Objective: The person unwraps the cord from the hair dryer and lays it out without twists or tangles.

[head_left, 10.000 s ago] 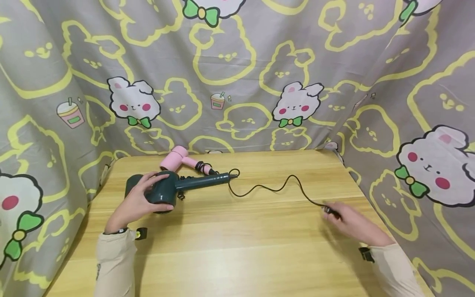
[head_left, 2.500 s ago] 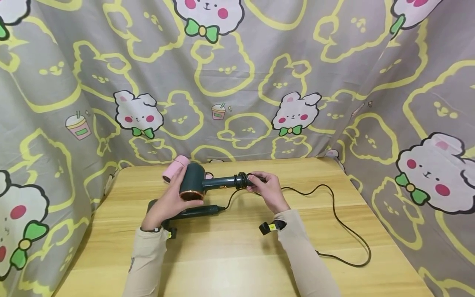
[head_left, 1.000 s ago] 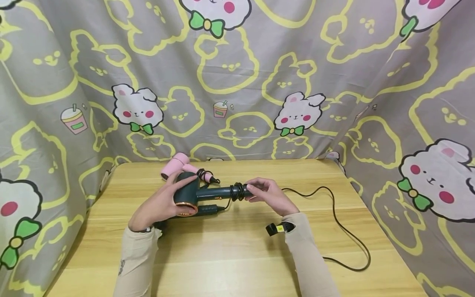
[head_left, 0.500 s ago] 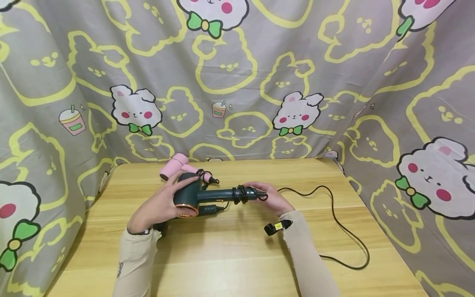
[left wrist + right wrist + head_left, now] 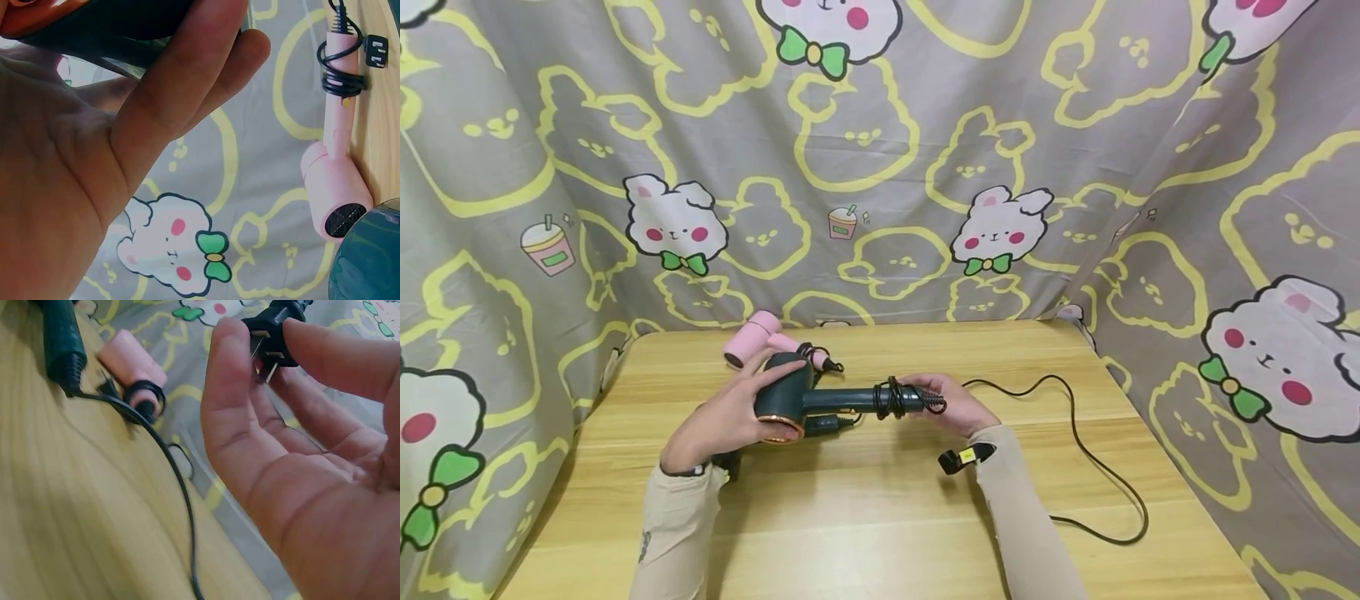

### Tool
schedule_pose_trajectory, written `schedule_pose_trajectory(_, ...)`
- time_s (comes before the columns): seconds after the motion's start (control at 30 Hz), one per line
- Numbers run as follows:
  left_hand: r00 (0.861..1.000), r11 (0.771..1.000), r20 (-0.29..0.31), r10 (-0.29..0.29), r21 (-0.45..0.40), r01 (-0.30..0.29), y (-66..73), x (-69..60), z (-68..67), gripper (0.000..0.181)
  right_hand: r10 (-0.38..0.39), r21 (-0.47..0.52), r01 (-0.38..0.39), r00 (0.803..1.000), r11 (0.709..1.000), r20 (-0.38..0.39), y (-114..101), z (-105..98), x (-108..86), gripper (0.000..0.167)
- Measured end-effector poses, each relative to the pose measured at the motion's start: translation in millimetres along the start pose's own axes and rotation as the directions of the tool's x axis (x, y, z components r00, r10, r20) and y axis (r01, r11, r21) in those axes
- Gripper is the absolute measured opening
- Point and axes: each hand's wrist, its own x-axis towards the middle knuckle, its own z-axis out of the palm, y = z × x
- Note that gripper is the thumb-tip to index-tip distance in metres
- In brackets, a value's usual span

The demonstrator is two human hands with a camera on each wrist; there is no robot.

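Held dryer (image 5: 787, 397), frame centre, shifted slightly down: clasped in left grip (image 5: 715, 423); plug (image 5: 276, 341) pinched in right grip (image 5: 953, 405). Unwinding apparently started; cord (image 5: 891, 399) next to be loosened.

Copper-rimmed hair dryer (image 5: 782, 392): dark green is being banded by black cord (image 5: 891, 398). Plug (image 5: 278, 340): black is being offset by silvery prongs (image 5: 273, 372). Second hair dryer (image 5: 827, 425): dark green is being shown. Third hair dryer (image 5: 752, 339): pink is being ringed in black. Table (image 5: 880, 517): yellow-tan is being streaked by wood grain. Curtain (image 5: 880, 196): grey is being patterned with yellow outlines, white rabbits (image 5: 677, 218), green bows (image 5: 813, 52). Sleeves (image 5: 677, 525): beige is being worn.
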Motion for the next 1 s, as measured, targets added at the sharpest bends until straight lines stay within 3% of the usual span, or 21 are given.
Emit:
schedule_pose_trajectory(0.13,1.0,1.0,0.005,0.004,-0.001,-0.004,-1.4,1.6,2.8,0.102,0.03,-0.084,-0.041,0.992,0.996,-0.122,-5,-6,-2.8,0.034)
schedule_pose_trajectory(0.27,1.0,1.0,0.007,0.006,-0.007,-0.006,-2.4,2.9,4.0,0.102,-0.011,-0.082,-0.007,0.977,0.997,-0.215,-15,-6,-5.9,0.019)
schedule_pose_trajectory(0.57,1.0,1.0,0.025,-0.009,-0.007,0.009,-6.6,4.2,7.6,0.101,-0.085,-0.143,0.036,0.932,0.989,-0.352,-42,4,-11.4,0.013)
schedule_pose_trajectory(0.83,1.0,1.0,0.022,-0.016,-0.017,0.016,-9.1,5.0,8.1,0.101,-0.154,-0.197,0.082,0.912,0.977,-0.38,-58,15,-18.8,0.008)
schedule_pose_trajectory(1.0,0.999,0.999,0.026,-0.029,-0.023,0.029,-10.9,4.0,7.8,0.101,-0.168,-0.248,0.083,0.924,0.965,-0.344,-67,25,-25.0,0.011)
